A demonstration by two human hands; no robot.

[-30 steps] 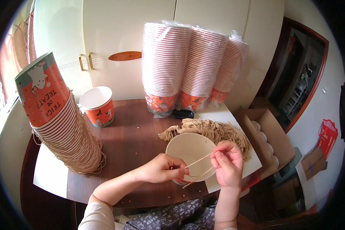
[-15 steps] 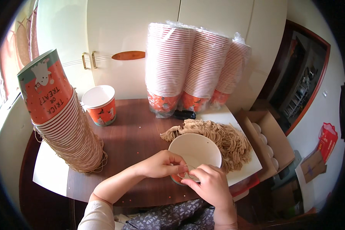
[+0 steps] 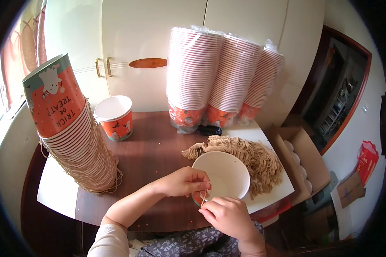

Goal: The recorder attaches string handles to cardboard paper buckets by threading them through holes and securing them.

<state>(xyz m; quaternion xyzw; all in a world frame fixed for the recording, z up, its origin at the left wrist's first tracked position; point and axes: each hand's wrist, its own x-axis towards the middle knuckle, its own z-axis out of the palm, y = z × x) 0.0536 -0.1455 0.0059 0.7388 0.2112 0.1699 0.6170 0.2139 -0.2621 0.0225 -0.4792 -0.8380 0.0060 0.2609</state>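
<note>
A white paper cup with an orange printed outside stands near the table's front edge. My left hand grips its near rim and pinches a thin tan string at the cup's side. My right hand, just below the cup, holds the string's other end with its fingers closed. Right behind the cup lies a heap of tan strings on a white sheet.
A tall leaning stack of orange cups fills the left of the brown table. A single cup stands behind it. Three wrapped cup stacks stand at the back. An open cardboard box sits to the right.
My right hand dropped from beside the cup's right rim, where it held a string across the cup, down to the near side of the cup. My left hand stayed on the rim.
</note>
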